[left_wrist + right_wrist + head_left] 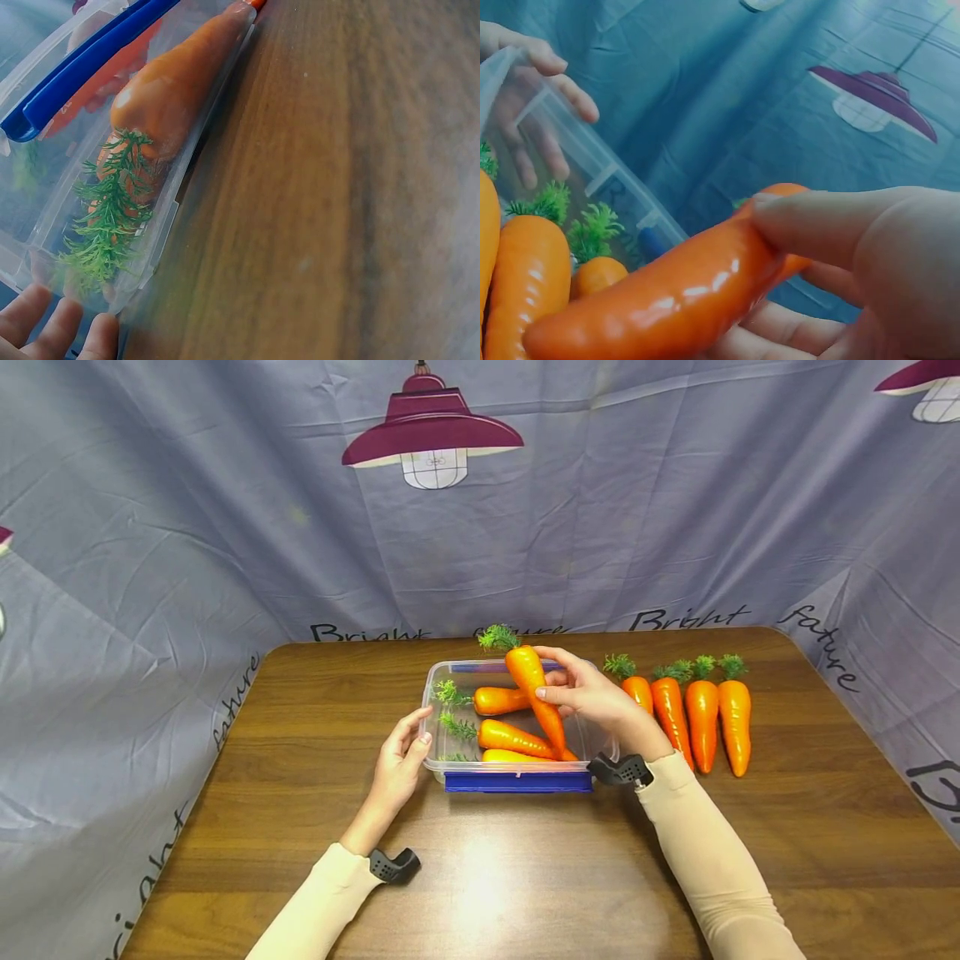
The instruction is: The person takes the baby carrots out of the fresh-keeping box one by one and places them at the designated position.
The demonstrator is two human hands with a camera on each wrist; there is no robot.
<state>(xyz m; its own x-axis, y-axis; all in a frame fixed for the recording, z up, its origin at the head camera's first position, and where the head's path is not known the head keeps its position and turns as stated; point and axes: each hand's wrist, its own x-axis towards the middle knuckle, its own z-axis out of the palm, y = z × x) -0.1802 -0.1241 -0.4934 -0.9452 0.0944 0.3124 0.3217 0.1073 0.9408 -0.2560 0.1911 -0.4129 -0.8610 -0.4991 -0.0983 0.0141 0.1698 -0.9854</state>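
Note:
My right hand [588,693] holds a carrot [534,681] between thumb and fingers, its leafy top pointing away and its tip low over the other carrots. Below it is a clear plastic container [517,767] with blue clips. Inside lie several carrots, among them one at the back [497,701] and one in the middle [510,737], green tops toward the left. At the container's left end, my left hand [399,764] rests against the wall with fingers extended. The left wrist view shows its fingertips [101,337] by the wall and a carrot [169,94] through the plastic.
Several more carrots [702,727] lie in a row on the wooden table [315,718], right of the container, tops away from me. My right forearm passes close beside them. A grey curtain [637,527] with printed lamps hangs behind and around the table.

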